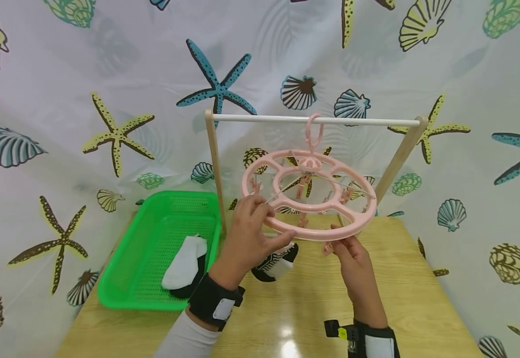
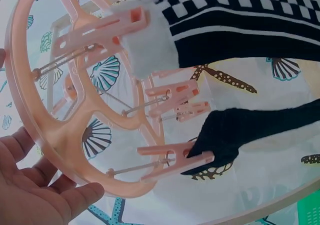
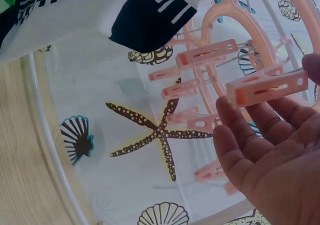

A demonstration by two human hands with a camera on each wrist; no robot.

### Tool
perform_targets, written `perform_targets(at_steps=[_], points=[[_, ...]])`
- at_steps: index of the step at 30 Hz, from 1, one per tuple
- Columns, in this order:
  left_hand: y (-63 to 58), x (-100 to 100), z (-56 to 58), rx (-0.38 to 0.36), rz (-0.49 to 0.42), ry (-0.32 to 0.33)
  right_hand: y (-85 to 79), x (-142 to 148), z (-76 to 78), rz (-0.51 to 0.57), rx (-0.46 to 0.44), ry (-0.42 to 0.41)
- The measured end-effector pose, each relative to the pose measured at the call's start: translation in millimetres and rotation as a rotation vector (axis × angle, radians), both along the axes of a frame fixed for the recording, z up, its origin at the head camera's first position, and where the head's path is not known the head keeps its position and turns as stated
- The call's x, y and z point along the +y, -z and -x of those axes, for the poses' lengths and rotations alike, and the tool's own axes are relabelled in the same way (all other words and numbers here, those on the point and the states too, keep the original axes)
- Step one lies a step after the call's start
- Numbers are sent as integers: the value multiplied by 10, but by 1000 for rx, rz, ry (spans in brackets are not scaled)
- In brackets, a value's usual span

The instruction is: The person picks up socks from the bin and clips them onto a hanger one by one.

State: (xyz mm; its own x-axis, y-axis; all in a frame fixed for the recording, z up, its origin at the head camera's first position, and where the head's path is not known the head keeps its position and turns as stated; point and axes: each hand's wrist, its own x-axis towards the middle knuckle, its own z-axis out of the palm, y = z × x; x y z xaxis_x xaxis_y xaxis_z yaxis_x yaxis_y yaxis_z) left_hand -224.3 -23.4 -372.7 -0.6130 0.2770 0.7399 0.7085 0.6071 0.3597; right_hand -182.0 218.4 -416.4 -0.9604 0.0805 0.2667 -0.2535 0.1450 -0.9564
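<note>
A round pink clip hanger (image 1: 306,233) hangs by its hook from a white rod. My left hand (image 1: 248,238) grips the near left of its rim, thumb along the front edge. Under the near right of the rim, my right hand (image 1: 356,263) holds a pink clothespin (image 3: 270,87), thumb at one end and fingers beneath. In the left wrist view, a black-and-white checked sock (image 2: 215,32) hangs from one clothespin (image 2: 105,32) and a black sock (image 2: 220,135) from another. From the head, the hanging socks (image 1: 280,266) are partly hidden behind my left hand.
A green basket (image 1: 121,278) stands on the wooden table (image 1: 421,298) at the left, holding a white sock (image 1: 184,263) with something black beneath. The rod (image 1: 260,118) rests on two wooden posts (image 1: 400,159). Several other clothespins dangle inside the ring. A patterned curtain hangs behind.
</note>
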Motion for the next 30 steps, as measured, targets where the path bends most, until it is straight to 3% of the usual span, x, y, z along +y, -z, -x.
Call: perform_targets(at_steps=[9,16,22,30], points=[[-27,-40,20,-53,4,16,53,-23,5,56,87,-47],[-32,-19,30,-47,50,14,72,-3,-59,53,76,-53],[-42,-30,63,-26,64,5,78,-9,-70,9,69,-56],[-8,-54,85,-93,57,29,117,-38,-65,-40,87,-60]])
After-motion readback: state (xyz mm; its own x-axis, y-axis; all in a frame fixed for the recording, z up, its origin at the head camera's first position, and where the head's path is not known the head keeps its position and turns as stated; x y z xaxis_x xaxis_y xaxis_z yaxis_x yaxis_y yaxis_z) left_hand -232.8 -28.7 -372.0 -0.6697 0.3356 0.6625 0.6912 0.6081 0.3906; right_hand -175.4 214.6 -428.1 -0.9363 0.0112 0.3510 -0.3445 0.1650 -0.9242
